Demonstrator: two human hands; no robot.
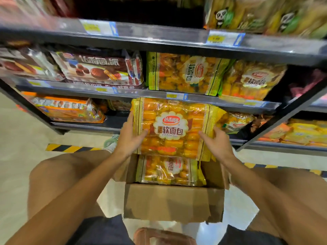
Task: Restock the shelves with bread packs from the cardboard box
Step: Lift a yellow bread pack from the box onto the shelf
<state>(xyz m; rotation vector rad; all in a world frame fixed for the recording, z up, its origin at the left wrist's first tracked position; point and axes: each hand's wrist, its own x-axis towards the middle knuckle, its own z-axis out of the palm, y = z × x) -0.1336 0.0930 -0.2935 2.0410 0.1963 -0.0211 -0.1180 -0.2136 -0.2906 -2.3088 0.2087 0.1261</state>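
I hold a yellow-orange bread pack (169, 110) upright in front of the shelving, above the open cardboard box (169, 202). My left hand (130, 135) grips its left edge, thumb on the front. My right hand (216, 140) grips its right edge the same way. Another bread pack (168, 170) of the same kind stands inside the box. Matching bread packs (184, 73) stand on the middle shelf, right of centre, and one (235, 122) lies on the lower shelf behind the held pack.
Chocolate pie packs (95, 69) fill the middle shelf's left side. Orange snack packs (69, 110) sit lower left, panda-print packs (265, 15) on the top shelf. Yellow-black tape (70, 148) marks the floor. My knees flank the box on both sides.
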